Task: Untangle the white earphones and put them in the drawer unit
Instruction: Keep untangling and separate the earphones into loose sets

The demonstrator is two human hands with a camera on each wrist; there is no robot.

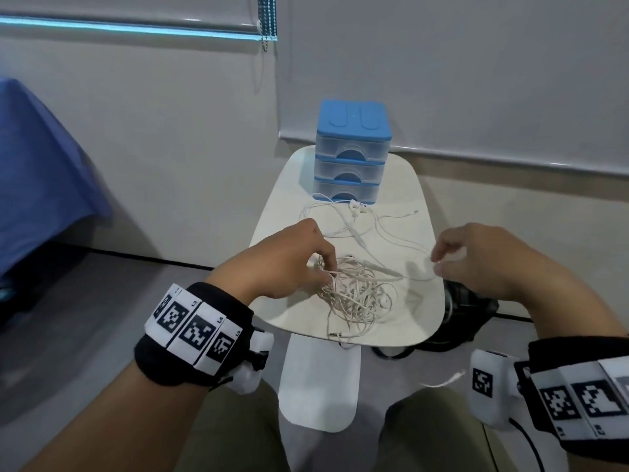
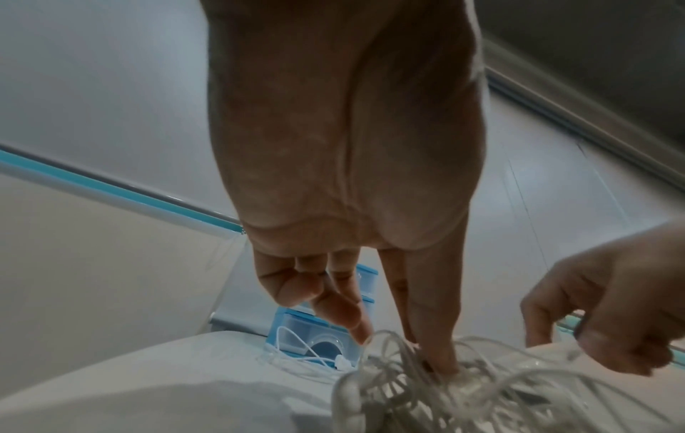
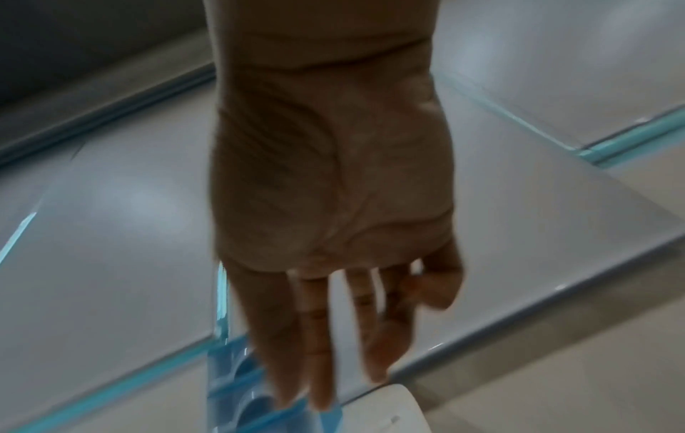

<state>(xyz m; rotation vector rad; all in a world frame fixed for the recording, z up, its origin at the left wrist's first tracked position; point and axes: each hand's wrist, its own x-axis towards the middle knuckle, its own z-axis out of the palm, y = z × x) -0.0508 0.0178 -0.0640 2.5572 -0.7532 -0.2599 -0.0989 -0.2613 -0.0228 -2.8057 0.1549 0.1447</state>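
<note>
A tangled bundle of white earphones [image 1: 354, 294] [image 2: 482, 389] lies near the front of the small white table [image 1: 401, 321]. My left hand [image 1: 325, 267] [image 2: 404, 348] digs into the bundle's left side and grips some cords. My right hand [image 1: 435, 264] [image 2: 556, 345] [image 3: 352, 389] hovers to the bundle's right and seems to pinch a blurred strand running out of it. A second, loose earphone set [image 1: 354, 216] [image 2: 296, 354] lies spread before the blue drawer unit [image 1: 350, 155] [image 2: 318, 337] [image 3: 237, 389], whose three clear drawers are closed.
The drawer unit stands at the table's far end by the wall. A jack plug [image 1: 335, 334] hangs at the front edge. A black object [image 1: 469, 308] sits on the floor under the table's right side. A blue cloth [image 1: 41, 172] is at the far left.
</note>
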